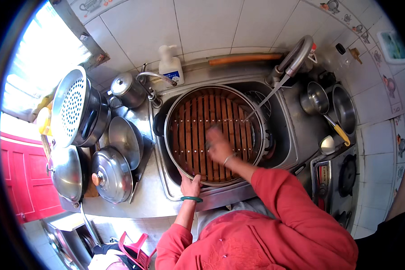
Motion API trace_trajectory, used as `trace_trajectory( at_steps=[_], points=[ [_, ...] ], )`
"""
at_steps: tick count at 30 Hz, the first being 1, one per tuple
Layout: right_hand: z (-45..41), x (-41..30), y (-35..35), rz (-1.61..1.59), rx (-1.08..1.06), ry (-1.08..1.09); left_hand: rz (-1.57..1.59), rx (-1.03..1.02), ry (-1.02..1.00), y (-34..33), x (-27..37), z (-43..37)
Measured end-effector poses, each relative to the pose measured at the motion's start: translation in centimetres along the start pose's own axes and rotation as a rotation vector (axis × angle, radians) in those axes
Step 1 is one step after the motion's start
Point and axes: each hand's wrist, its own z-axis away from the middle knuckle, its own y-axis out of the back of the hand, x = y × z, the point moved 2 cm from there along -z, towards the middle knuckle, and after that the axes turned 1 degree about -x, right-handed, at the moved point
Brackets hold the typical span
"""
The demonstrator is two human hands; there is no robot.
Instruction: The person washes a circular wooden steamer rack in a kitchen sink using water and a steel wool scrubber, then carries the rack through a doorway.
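A large round steel steamer pot (167, 135) sits in the steel sink (292, 148). Inside it lies a rack of reddish-brown slats (192, 135) with two rows of studs. My left hand (190, 185), with a green bangle at the wrist, grips the near rim of the pot. Over the middle of the slats is my right hand (219, 145), blurred; whether it holds anything cannot be made out. From the curved faucet (300, 55) at the right, a stream of water (266, 99) falls onto the right side of the slats.
Left of the sink stand a perforated steamer insert (71, 108), a lidded pot (111, 175), a wok (67, 173) and a metal pitcher (126, 89). A pump bottle (171, 67) is behind. To the right are a small saucepan (314, 98), a ladle (327, 145) and a gas stove (330, 189).
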Motion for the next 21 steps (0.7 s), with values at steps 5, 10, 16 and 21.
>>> trace_trajectory(
  at_steps=[5,10,16,21],
  points=[
    [1.9,4.0,1.3,0.102,-0.076,0.256,-0.003,-0.034,-0.031,0.2,1.1,0.5],
    [0.7,10.6,3.7,0.210,0.146,-0.349,-0.035,-0.004,-0.003,-0.1,1.0,0.4],
    [1.6,-5.7,-1.6,-0.118,-0.122,0.397,-0.191,0.068,-0.033,-0.2,-0.7,-0.7],
    [-2.7,6.2,3.0,0.158,0.095,0.068,-0.202,0.038,0.028,-0.4,-1.1,-1.0]
  ],
)
